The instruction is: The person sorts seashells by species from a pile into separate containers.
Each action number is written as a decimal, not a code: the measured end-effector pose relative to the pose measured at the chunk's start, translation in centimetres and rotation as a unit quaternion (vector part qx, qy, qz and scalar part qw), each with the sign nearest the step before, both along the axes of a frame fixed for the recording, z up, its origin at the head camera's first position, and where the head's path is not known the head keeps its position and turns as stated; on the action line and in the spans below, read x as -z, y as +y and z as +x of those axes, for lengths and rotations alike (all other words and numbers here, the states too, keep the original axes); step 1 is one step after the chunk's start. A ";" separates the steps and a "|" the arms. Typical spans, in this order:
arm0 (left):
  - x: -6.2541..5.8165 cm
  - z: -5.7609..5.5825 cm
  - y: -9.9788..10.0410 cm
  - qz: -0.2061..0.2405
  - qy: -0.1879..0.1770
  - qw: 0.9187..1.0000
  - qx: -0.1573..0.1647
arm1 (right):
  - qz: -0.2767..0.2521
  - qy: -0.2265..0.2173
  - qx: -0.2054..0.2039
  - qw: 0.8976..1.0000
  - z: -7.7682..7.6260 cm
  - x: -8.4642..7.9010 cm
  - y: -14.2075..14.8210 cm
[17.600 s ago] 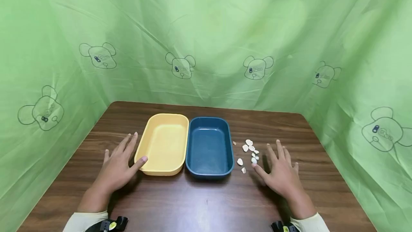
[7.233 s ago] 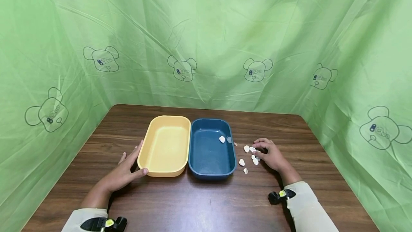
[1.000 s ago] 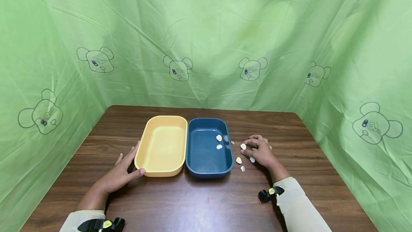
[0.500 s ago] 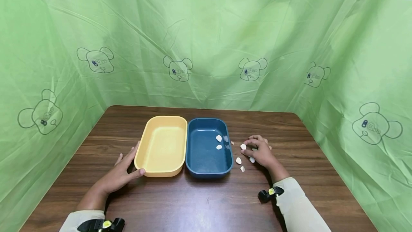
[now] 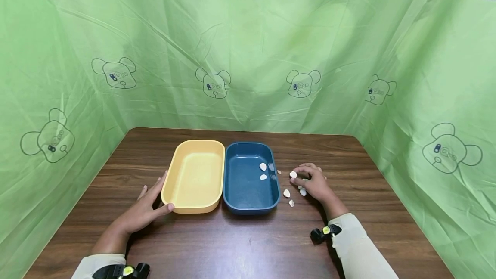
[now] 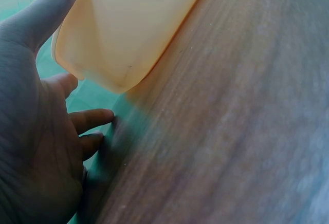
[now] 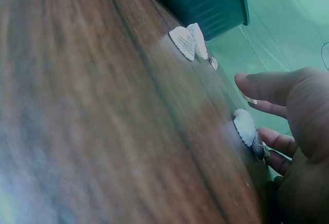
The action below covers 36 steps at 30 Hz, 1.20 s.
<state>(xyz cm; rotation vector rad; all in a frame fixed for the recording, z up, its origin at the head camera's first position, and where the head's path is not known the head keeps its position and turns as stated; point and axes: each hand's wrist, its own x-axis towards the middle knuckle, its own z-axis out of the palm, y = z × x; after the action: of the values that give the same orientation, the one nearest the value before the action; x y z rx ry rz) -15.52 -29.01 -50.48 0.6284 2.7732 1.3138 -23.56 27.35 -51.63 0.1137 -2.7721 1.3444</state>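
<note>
In the head view my right hand (image 5: 315,184) pinches a small white seashell (image 5: 293,175) between thumb and fingertips. In the right wrist view only an edge of this shell (image 7: 251,100) shows by the thumb. Under the hand lie other shells (image 5: 303,192), partly hidden by it. A ribbed shell (image 7: 244,127) lies near the lower fingers. My left hand (image 5: 141,214) rests at the near left corner of a yellow tray (image 5: 193,180), fingers along its side, thumb at the front. Two white shells (image 5: 263,166) lie inside the blue tray (image 5: 248,195).
The two trays stand side by side on a brown wooden table (image 5: 217,244). Loose shells (image 5: 286,193) lie between the blue tray and my right hand, with a small tan piece (image 5: 279,172) near the tray's right wall. A green curtain (image 5: 248,33) surrounds the table.
The blue tray held no shells at first, then one, and now two. Over the last half second the pinched shell has risen slightly. My left hand now touches the yellow tray lower down.
</note>
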 end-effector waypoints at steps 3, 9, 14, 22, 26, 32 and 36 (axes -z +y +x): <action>0.1 -0.1 0.0 0.001 0.000 1.000 0.000 | -0.009 0.008 -0.001 1.000 0.0 -0.1 -0.1; 0.0 0.0 -0.1 0.001 -0.001 1.000 0.001 | -0.027 0.019 0.009 0.999 0.0 -0.3 -0.3; 0.0 0.1 -0.1 0.002 0.000 1.000 -0.001 | -0.060 0.014 0.034 0.998 0.1 -0.7 -0.8; 0.2 0.2 0.0 0.002 0.003 1.000 0.001 | -0.066 0.032 0.051 0.996 0.2 -2.0 -2.1; 0.4 0.2 -0.1 0.002 0.002 1.000 0.000 | -0.067 0.038 0.064 0.995 0.5 -2.7 -3.0; 0.4 0.1 0.0 0.003 0.000 1.000 0.000 | -0.072 0.059 0.063 0.994 1.2 -3.9 -4.3; 0.1 0.0 0.0 0.003 0.002 1.000 0.000 | -0.081 0.068 0.053 0.993 1.8 -4.8 -5.3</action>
<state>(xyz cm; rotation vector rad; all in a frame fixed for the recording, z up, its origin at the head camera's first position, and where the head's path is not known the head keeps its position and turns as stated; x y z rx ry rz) -15.51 -28.99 -50.62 0.6309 2.7735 1.3228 -21.80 22.04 -46.78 0.0484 -2.5103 1.4682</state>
